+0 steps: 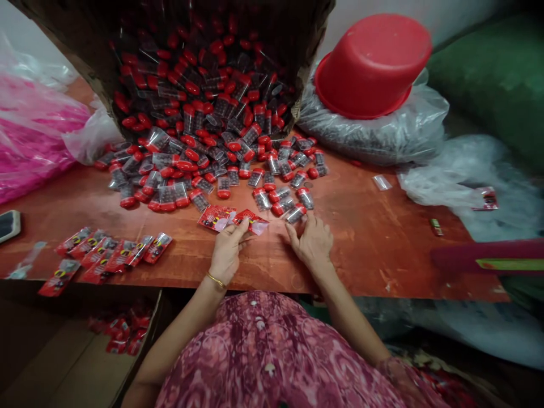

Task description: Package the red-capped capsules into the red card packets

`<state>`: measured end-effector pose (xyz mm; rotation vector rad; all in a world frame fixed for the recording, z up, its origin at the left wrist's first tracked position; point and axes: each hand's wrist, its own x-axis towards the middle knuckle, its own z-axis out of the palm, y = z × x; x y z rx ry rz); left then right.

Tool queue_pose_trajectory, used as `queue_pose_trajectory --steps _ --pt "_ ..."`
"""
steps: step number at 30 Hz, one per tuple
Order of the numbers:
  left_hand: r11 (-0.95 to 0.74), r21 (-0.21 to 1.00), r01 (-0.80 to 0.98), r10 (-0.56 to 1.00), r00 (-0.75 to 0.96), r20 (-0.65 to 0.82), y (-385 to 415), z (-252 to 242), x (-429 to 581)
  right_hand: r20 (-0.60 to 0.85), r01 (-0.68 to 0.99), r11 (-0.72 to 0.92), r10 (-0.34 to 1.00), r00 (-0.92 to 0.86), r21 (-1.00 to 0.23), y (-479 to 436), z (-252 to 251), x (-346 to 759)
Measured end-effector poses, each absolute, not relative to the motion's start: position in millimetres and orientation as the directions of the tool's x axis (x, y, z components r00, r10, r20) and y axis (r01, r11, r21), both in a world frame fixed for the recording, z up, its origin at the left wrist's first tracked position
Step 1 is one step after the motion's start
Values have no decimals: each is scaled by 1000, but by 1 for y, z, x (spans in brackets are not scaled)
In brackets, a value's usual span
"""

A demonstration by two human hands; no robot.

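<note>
My left hand (227, 252) pinches a small red printed packet (254, 222) with a clear end between thumb and fingers, just above the table. Beside it lies another red packet (216, 217), partly overlapped. My right hand (313, 242) rests at the table with thumb and forefinger apart, at the near side of a small clear bottle with a red cap (294, 213). The fingertips seem to touch this bottle, which lies on its side. Dark contents show through its wall. Similar bottles (280, 194) lie just beyond.
A tipped carton (304, 73) spills many red-capped bottles onto the table (361, 243). Several filled red packets (104, 252) lie at left, near a phone (9, 225). An open box (63, 362) below holds more. A red tub (374, 65) sits upside down on a plastic bag (382, 139).
</note>
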<state>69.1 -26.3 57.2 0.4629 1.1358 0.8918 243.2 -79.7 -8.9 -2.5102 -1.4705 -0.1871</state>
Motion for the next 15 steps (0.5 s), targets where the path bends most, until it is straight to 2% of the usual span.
queue_pose_trajectory --steps 3,8,11,15 --pt "532 769 -354 838 89 -539 -27 56 72 218 835 -528 806 550 -153 -63 -5 241" --pt "489 807 -332 863 47 -503 -24 52 71 156 834 -537 819 552 -126 -48 0 243" --pt "531 761 -372 837 90 -540 -20 50 66 134 870 -482 860 492 -100 -58 -1 248" --pt "598 677 -428 789 165 -592 -15 47 64 192 891 -448 871 452 -66 -76 -8 256"
